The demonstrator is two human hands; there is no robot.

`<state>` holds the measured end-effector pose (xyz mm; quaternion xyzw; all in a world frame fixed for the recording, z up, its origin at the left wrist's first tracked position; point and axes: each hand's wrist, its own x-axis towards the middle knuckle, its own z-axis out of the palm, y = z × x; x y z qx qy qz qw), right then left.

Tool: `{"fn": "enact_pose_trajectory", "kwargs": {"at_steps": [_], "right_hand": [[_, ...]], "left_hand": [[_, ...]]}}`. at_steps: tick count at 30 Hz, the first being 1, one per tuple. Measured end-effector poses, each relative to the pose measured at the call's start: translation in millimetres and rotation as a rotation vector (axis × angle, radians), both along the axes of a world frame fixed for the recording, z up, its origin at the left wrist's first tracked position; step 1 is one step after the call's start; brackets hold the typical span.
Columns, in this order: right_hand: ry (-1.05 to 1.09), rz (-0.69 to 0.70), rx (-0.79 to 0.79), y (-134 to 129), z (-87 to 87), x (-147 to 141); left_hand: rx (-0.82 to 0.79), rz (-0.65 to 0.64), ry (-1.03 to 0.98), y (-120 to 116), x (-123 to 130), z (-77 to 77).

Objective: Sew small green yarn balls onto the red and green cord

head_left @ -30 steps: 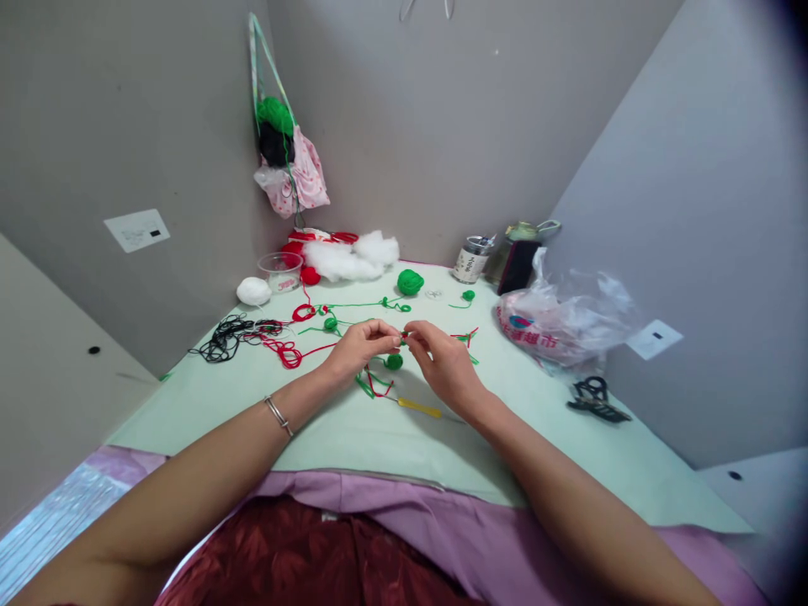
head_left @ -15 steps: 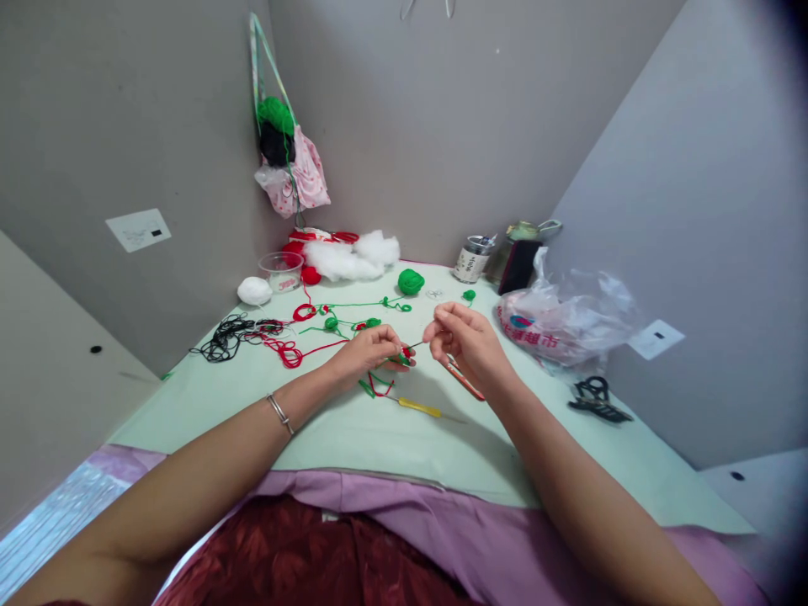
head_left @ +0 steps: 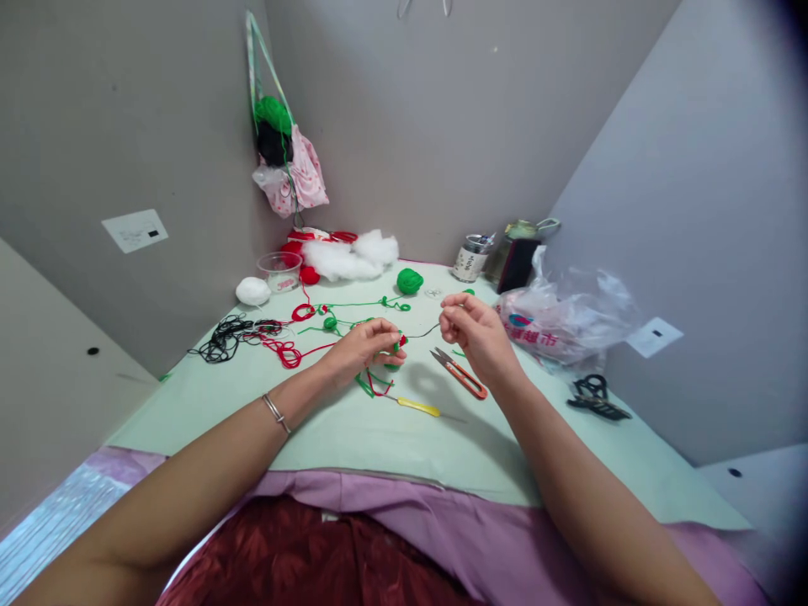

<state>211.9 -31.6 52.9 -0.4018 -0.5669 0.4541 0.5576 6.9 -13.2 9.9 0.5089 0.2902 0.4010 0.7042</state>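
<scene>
Fingers (head_left: pixel 386 338) of your left hand (head_left: pixel 359 349) are pinched shut on a small red-and-green crochet piece (head_left: pixel 399 342) just left of the frame's centre, low over the pale green counter (head_left: pixel 353 429). Your right hand (head_left: pixel 476 332) sits to the right of it, its fingers (head_left: pixel 449 313) closed on the end of a dark thread (head_left: pixel 422 332) — whether a needle is in that pinch is too small to tell.

What has changed: 1 second ago both hands met at the piece, fingertips almost touching. Since then the right hand has drawn away toward the upper right, and the thread now spans the gap between the 2 hands. That reads as a stitch being pulled through, so the strand looks close to taut.

The thread's long axis runs nearly level across the frame, rising slightly from the piece at its left end to your right fingertips.

The move has also uncovered a pair of orange-handled snips (head_left: pixel 459 373) lying on the counter below your right hand, blades toward the upper left. A yellow-handled hook (head_left: pixel 420 407) lies nearer the bottom, pointing right — neither is touched. Loose red yarn (head_left: pixel 287 352) and black yarn (head_left: pixel 224 335) lie well apart at left.
</scene>
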Motion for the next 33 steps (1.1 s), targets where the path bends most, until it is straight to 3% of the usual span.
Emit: {"fn": "enact_pose_trajectory", "kwargs": {"at_steps": [6,10,28,33], "right_hand": [[-0.547,-0.170,0.385,-11,-5.5,-10],[-0.783,-0.145,0.515,-16,-9.2,-13],[-0.927,-0.128,0.520,-16,-14.2,-15],[-0.922,-0.145,0.483,-16,-18.8,-19]], "left_hand": [[0.036,0.056,-0.034,0,-1,1.4],[0.048,0.089,-0.032,1,-1,1.2],[0.109,0.168,0.008,4,0,-4.8],[0.238,0.235,0.124,1,1,-5.0]]}}
